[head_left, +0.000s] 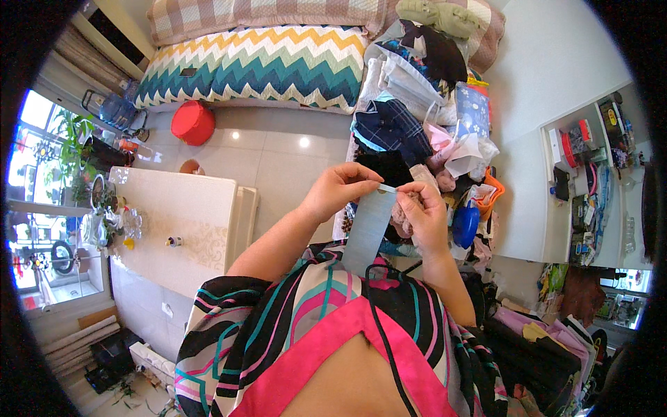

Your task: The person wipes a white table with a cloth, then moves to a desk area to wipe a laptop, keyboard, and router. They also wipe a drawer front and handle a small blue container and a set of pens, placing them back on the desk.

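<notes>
A flat, narrow, translucent plastic bag (369,233) hangs in front of my chest, its pale top edge uppermost. My left hand (339,189) pinches the left end of that edge between thumb and fingers. At the other end, my right hand (425,214) has its thumb and fingers closed on the edge too. The bag looks flat, and I cannot make out anything inside it. Behind my hands lies a heap of clothes, with a black garment (379,165) and a dark plaid garment (392,128) closest. Pinkish knitted fabric (401,221) shows beside my right fingers.
A cream table (167,208) stands at the left with a small bottle (174,242) on it. Beyond are a red stool (192,123) and a sofa with a zigzag cover (257,66). A blue plastic item (465,226) lies right of my hands; shelves (590,174) line the right wall.
</notes>
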`<action>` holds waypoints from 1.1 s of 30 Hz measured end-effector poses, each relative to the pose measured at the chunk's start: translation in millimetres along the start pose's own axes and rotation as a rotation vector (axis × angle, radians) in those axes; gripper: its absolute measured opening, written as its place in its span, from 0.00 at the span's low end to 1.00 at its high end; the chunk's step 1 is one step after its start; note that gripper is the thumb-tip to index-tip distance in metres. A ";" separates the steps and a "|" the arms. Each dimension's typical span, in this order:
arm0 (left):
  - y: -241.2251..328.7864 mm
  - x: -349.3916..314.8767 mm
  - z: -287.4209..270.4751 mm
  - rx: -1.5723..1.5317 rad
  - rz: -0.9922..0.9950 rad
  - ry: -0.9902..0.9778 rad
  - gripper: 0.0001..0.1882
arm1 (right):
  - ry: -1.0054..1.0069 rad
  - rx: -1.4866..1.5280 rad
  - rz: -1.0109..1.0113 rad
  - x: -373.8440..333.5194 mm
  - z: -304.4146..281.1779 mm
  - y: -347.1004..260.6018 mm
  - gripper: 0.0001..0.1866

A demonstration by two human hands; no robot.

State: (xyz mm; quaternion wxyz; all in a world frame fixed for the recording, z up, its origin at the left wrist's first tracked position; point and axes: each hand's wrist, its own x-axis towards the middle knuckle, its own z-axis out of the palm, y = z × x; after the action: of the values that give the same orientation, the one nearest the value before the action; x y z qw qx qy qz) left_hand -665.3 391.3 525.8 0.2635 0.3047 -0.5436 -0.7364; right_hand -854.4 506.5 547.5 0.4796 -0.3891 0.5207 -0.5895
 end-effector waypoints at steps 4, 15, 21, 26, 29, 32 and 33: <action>14.9 5.3 -5.9 0.057 -0.057 -0.084 0.11 | -0.027 -0.096 0.086 6.7 -4.0 -7.2 0.05; 33.0 21.1 -18.0 0.043 -0.239 -0.247 0.13 | -0.195 0.104 0.317 17.7 -9.0 -30.1 0.02; 37.6 23.1 -14.9 0.063 -0.261 -0.254 0.11 | -0.257 -0.045 0.309 35.8 -21.7 -19.2 0.03; 33.9 27.6 -14.5 0.078 -0.259 -0.260 0.10 | -0.337 -0.140 0.282 48.3 -28.0 -16.1 0.03; 27.0 32.3 -17.8 0.039 -0.281 -0.279 0.09 | -0.387 -0.180 0.345 55.0 -28.9 -19.7 0.03; 24.2 34.6 -20.9 0.026 -0.246 -0.326 0.09 | -0.376 -0.011 0.487 47.2 -22.4 -39.6 0.04; 23.8 35.2 -21.2 0.053 -0.233 -0.329 0.09 | -0.382 -0.079 0.422 48.0 -22.9 -37.6 0.04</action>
State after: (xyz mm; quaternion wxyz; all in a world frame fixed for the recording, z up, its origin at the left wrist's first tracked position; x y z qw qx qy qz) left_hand -672.1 346.1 538.2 0.0763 0.2480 -0.5598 -0.7870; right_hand -893.8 465.4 579.1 0.6655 -0.3944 0.5131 -0.3717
